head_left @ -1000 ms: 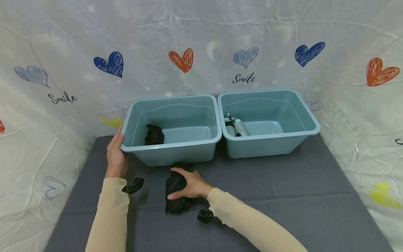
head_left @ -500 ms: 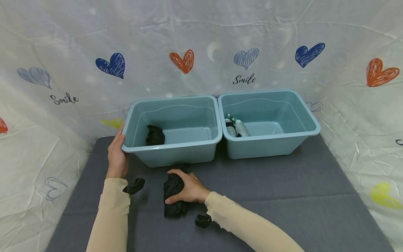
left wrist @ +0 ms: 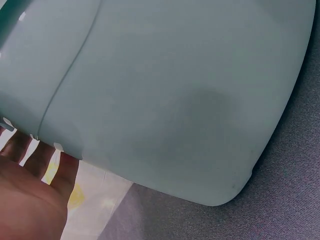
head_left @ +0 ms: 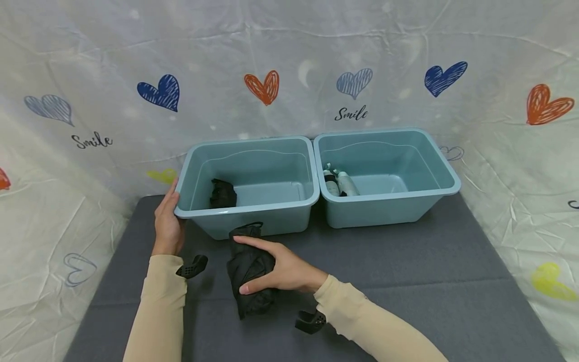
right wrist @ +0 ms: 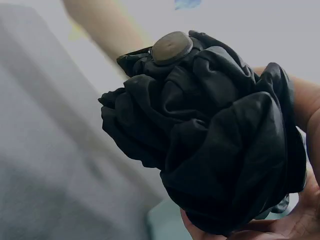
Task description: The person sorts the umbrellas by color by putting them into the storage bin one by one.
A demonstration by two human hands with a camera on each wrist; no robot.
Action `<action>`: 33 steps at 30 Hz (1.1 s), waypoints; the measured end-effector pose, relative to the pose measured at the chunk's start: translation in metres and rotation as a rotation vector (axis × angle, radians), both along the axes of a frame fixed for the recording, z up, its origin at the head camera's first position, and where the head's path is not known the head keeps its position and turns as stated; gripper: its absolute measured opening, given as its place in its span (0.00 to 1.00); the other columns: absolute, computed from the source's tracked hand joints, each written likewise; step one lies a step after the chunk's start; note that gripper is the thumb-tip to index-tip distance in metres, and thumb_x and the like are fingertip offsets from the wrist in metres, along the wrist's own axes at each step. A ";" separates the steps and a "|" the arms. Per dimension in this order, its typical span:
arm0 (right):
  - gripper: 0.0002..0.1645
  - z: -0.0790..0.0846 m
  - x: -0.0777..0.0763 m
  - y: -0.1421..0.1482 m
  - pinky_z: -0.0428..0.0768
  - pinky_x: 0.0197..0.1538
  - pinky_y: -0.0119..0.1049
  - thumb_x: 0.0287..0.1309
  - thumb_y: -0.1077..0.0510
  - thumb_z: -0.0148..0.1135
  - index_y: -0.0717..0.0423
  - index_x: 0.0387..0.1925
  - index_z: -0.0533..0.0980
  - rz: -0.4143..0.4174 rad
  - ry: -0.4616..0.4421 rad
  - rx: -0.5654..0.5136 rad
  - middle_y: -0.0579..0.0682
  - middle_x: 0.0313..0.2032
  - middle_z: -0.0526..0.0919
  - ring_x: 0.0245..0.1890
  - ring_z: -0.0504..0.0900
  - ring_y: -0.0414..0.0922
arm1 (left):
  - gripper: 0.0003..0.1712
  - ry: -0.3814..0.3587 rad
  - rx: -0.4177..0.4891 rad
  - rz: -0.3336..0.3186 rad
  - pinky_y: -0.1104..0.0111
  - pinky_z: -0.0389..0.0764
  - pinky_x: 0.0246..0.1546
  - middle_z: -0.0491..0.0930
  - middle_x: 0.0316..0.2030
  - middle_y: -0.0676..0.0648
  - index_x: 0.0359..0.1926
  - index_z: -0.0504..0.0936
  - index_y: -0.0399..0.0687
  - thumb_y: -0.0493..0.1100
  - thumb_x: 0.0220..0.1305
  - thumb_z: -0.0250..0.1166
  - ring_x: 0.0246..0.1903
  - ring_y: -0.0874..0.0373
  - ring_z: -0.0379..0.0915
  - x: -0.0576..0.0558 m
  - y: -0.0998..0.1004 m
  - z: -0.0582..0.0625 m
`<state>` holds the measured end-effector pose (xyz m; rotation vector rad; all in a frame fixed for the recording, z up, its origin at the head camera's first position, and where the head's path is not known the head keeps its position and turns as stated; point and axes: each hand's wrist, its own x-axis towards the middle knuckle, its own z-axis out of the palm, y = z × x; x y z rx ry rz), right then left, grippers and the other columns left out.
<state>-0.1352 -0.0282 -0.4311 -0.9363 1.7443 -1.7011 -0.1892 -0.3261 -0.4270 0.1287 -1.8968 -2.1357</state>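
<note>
My right hand [head_left: 282, 266] grips a compact folded black umbrella [head_left: 246, 274] from its right side, thumb nearer me and fingers toward the bins. The umbrella is held above the table, in front of the left bin, with a strap loop at its far end. Loose black folds and a round end cap [right wrist: 172, 47] show in the right wrist view. My left hand [head_left: 169, 229] rests against the left end of the left blue bin [head_left: 253, 221], its fingers [left wrist: 65, 172] extended along the wall. A crumpled black bundle [head_left: 223, 194] lies inside that bin.
Beside it on the right stands a second blue bin [head_left: 371, 211], holding pale bottle-like items [head_left: 347, 185] with black parts at its left end. Both stand on a dark grey cloth-covered table [head_left: 407, 271]. A white printed curtain [head_left: 289, 50] hangs behind.
My right hand has raised the umbrella off the table, and its strap loop has come into view at the far end. The left hand and both bins have stayed put.
</note>
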 end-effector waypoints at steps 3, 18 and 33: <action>0.54 0.018 0.001 0.004 0.67 0.68 0.37 0.54 0.60 0.78 0.29 0.76 0.62 0.031 0.026 -0.064 0.34 0.72 0.65 0.67 0.70 0.37 | 0.29 -0.006 0.002 0.002 0.70 0.55 0.71 0.50 0.79 0.53 0.80 0.56 0.59 0.49 0.83 0.43 0.77 0.59 0.46 0.001 0.000 0.001; 0.53 0.079 -0.069 -0.001 0.70 0.66 0.44 0.60 0.64 0.70 0.28 0.78 0.57 -0.003 -0.030 -0.150 0.34 0.76 0.55 0.74 0.58 0.40 | 0.28 -0.040 -0.003 -0.008 0.69 0.57 0.71 0.48 0.80 0.54 0.80 0.54 0.61 0.50 0.84 0.41 0.77 0.59 0.46 0.002 0.000 0.001; 0.52 0.083 -0.138 -0.052 0.69 0.67 0.45 0.59 0.65 0.73 0.31 0.77 0.61 -0.205 -0.273 -0.072 0.37 0.79 0.47 0.78 0.51 0.44 | 0.29 -0.030 -0.029 0.014 0.66 0.53 0.73 0.49 0.80 0.53 0.80 0.55 0.61 0.52 0.83 0.42 0.77 0.57 0.45 0.000 0.001 0.000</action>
